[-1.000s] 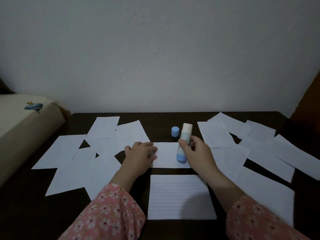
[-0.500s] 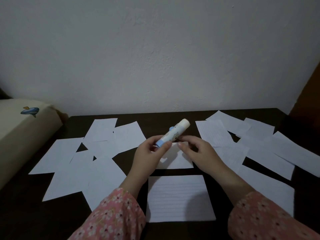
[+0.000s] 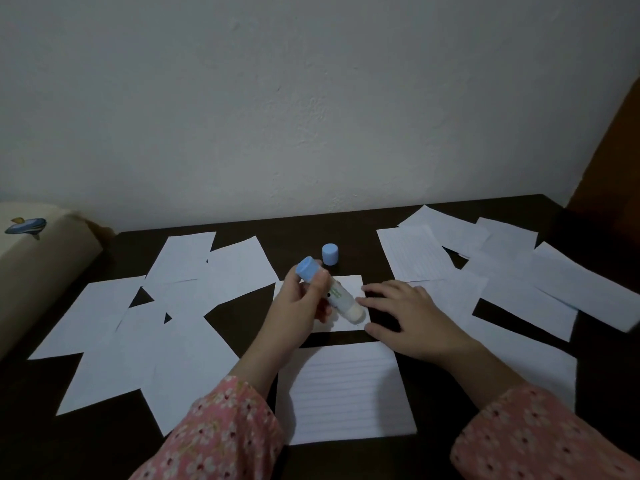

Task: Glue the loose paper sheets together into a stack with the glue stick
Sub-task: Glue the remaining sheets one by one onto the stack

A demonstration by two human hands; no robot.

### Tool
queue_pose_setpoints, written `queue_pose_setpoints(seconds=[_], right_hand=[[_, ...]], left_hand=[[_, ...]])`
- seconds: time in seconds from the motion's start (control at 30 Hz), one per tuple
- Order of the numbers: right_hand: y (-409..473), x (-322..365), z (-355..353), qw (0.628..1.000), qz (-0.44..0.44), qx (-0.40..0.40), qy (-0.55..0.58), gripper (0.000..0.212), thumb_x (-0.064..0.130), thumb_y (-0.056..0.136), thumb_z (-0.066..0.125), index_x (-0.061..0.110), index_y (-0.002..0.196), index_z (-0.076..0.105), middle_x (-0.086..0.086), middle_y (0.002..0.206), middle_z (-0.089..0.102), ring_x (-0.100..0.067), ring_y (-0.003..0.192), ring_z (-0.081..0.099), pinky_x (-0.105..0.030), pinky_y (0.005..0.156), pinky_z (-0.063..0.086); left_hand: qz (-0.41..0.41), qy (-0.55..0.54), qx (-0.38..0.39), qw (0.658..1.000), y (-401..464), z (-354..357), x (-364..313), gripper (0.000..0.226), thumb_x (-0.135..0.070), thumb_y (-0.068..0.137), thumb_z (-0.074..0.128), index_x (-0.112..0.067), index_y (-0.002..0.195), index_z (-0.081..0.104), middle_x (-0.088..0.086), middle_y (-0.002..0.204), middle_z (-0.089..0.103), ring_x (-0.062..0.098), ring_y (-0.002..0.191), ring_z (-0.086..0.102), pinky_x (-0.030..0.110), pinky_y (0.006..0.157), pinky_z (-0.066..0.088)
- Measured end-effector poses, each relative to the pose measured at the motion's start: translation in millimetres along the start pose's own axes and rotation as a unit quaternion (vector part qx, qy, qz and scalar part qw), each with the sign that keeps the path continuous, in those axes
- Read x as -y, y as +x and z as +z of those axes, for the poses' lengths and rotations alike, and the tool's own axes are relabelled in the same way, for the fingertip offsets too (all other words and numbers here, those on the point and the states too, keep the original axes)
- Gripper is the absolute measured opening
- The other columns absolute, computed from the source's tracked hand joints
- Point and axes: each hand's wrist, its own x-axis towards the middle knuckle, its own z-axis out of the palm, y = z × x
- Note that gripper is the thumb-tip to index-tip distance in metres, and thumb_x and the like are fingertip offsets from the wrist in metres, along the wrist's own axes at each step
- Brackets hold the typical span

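Left hand (image 3: 300, 306) is gripping the glue stick (image 3: 332, 294), fingers wrapped round the mid-barrel and hiding part of the label. Right hand (image 3: 412, 322) is lying flat, fingers straight, pressing the right edge of the small sheet (image 3: 349, 284); holding nothing.

Landmark = small sheet, centre of the dark table (image 3: 298, 237).

Glue stick is sitting over the small sheet, tilted. Long axis is running from far-left to near-right: blue base end pointing up and away to the left, exposed pale glue tip pointing down toward the sheet's right side, close to the right hand's fingertips. Cannot tell if the tip is touching paper.

Blue cap (image 3: 329, 253) is standing upright just behind the small sheet, off the stick.

Lined sheet (image 3: 346, 393) is lying just in front of the small sheet, a strip of table between them; both forearms in pink floral sleeves (image 3: 225, 427) are flanking it.

Loose sheets are overlapping in a left spread (image 3: 173, 306) and a right spread (image 3: 502, 271) on either side of the small sheet.

Beige box with a fish print (image 3: 31, 271) is sitting far left, at the table's edge.
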Motion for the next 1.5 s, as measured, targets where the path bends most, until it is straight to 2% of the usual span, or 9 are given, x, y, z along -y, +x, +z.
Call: queue_pose_setpoints(seconds=[0.17, 0.27, 0.37, 0.6, 0.77, 1.0, 1.13, 1.37, 1.5], right_hand=[[-2, 1, 2, 1.0, -0.004, -0.005, 0.015, 0.047, 0.044, 0.096, 0.046, 0.039, 0.143, 0.039, 0.018, 0.154, 0.023, -0.007, 0.143, 0.011, -0.037, 0.115, 0.01], [-3, 2, 3, 1.0, -0.007, -0.011, 0.015, 0.045, 0.039, 0.098, 0.045, 0.035, 0.142, 0.04, 0.017, 0.154, 0.024, -0.006, 0.142, 0.011, -0.035, 0.114, 0.01], [-3, 4, 3, 1.0, -0.003, -0.011, 0.012, 0.044, 0.037, 0.099, 0.043, 0.033, 0.143, 0.04, 0.016, 0.154, 0.024, -0.007, 0.143, 0.011, -0.035, 0.115, 0.009], [-2, 4, 4, 1.0, -0.011, -0.026, 0.013, 0.042, 0.037, 0.097, 0.044, 0.029, 0.138, 0.045, 0.013, 0.151, 0.031, -0.008, 0.141, 0.018, -0.039, 0.115, 0.016], [-1, 4, 6, 0.999, -0.008, -0.029, 0.01, 0.037, 0.037, 0.096, 0.045, 0.029, 0.132, 0.05, 0.014, 0.149, 0.032, -0.007, 0.139, 0.019, -0.038, 0.114, 0.017], [2, 2, 6, 1.0, -0.007, -0.018, 0.012, 0.039, 0.033, 0.1, 0.038, 0.033, 0.138, 0.046, 0.018, 0.15, 0.03, -0.003, 0.138, 0.017, -0.035, 0.111, 0.016], [2, 2, 8, 1.0, -0.003, -0.021, 0.006, 0.039, 0.036, 0.103, 0.03, 0.033, 0.138, 0.045, 0.018, 0.15, 0.03, -0.003, 0.138, 0.017, -0.035, 0.111, 0.016], [0, 2, 11, 0.999, -0.012, -0.034, -0.003, 0.039, 0.04, 0.098, 0.041, 0.03, 0.136, 0.045, 0.016, 0.15, 0.03, -0.007, 0.139, 0.019, -0.041, 0.114, 0.018], [1, 5, 13, 0.998, -0.009, -0.058, -0.007, 0.037, 0.037, 0.094, 0.045, 0.03, 0.13, 0.047, 0.016, 0.144, 0.036, -0.007, 0.134, 0.026, -0.04, 0.11, 0.024]], left_hand=[[0.121, 0.112, -0.007, 0.986, -2, 10, 1, 0.026, -0.039, 0.093, 0.053, -0.034, 0.118, 0.051, -0.013, 0.091, 0.063, 0.006, 0.079, 0.06, 0.025, 0.073, 0.051], [0.155, 0.144, 0.013, 0.977, -1, 17, -1, 0.015, -0.037, 0.093, 0.055, -0.037, 0.107, 0.05, -0.008, 0.085, 0.063, 0.01, 0.075, 0.058, 0.024, 0.068, 0.048], [0.156, 0.149, 0.026, 0.976, 2, 21, -3, 0.015, -0.037, 0.091, 0.057, -0.043, 0.101, 0.048, -0.006, 0.084, 0.063, 0.009, 0.073, 0.057, 0.023, 0.065, 0.047], [0.163, 0.18, 0.035, 0.969, 8, 25, 1, 0.035, -0.035, 0.085, 0.067, -0.03, 0.115, 0.052, -0.007, 0.083, 0.061, 0.003, 0.064, 0.052, 0.015, 0.058, 0.042], [0.182, 0.159, 0.0, 0.97, 8, 24, -3, 0.018, -0.035, 0.09, 0.06, -0.032, 0.104, 0.049, 0.0, 0.084, 0.062, 0.011, 0.073, 0.055, 0.025, 0.064, 0.046], [0.167, 0.059, -0.063, 0.982, 5, 19, -6, 0.015, -0.044, 0.088, 0.052, -0.04, 0.1, 0.046, -0.01, 0.093, 0.061, -0.001, 0.084, 0.058, 0.021, 0.073, 0.051], [0.178, 0.119, -0.022, 0.977, 3, 18, -3, 0.016, -0.036, 0.091, 0.057, -0.038, 0.104, 0.046, -0.011, 0.089, 0.059, -0.002, 0.08, 0.056, 0.012, 0.068, 0.047], [0.195, 0.152, 0.016, 0.969, 1, 28, 9, 0.015, -0.031, 0.093, 0.059, -0.04, 0.099, 0.049, -0.014, 0.088, 0.06, 0.007, 0.082, 0.059, 0.028, 0.072, 0.051], [0.208, 0.164, 0.033, 0.964, 1, 28, 11, 0.018, -0.029, 0.093, 0.059, -0.03, 0.11, 0.051, -0.014, 0.093, 0.058, 0.002, 0.087, 0.057, 0.015, 0.071, 0.043]])
